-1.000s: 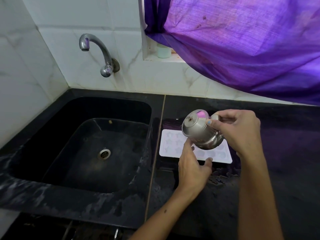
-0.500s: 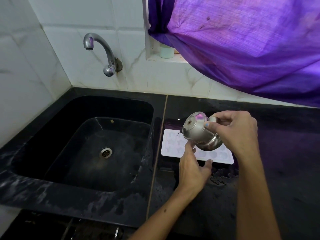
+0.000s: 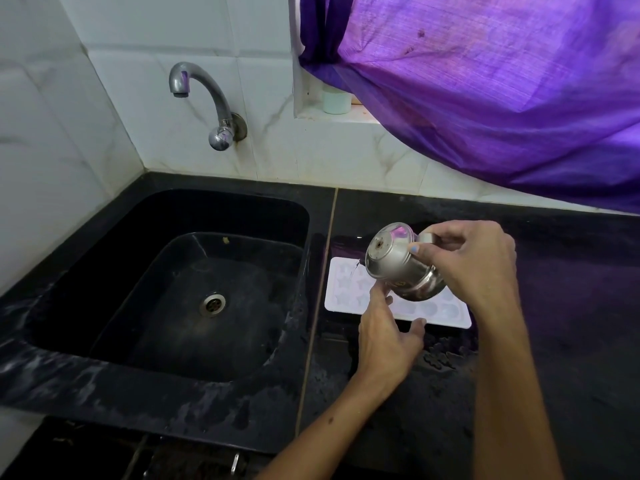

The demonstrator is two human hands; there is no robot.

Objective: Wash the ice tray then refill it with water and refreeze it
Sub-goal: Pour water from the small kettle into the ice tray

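The right hand [image 3: 474, 265] grips a small steel pot [image 3: 398, 263] by its side handle, fingers closed around it, and holds it tipped well over so that its base faces left and up; a thin thread of water leaves its lower left edge. The left hand [image 3: 386, 336] sits just below and in front of the pot, fingers loosely spread, thumb and fingertips at the near edge of the ice tray [image 3: 349, 289] — whether it is actually pinching the edge cannot be told.

The tray is white, flat and rectangular, with rows of shaped pockets, some star-like, some round. It lies open side up on the black counter [image 3: 571, 306], directly beneath the pot and between the two hands, its long axis running left to right, tilted slightly towards the near right.

Left of the hands is the black sink [image 3: 173, 289], and beyond it, the tap [image 3: 204, 98] on the white tiled wall. Above the right hand hangs a purple curtain [image 3: 485, 91].
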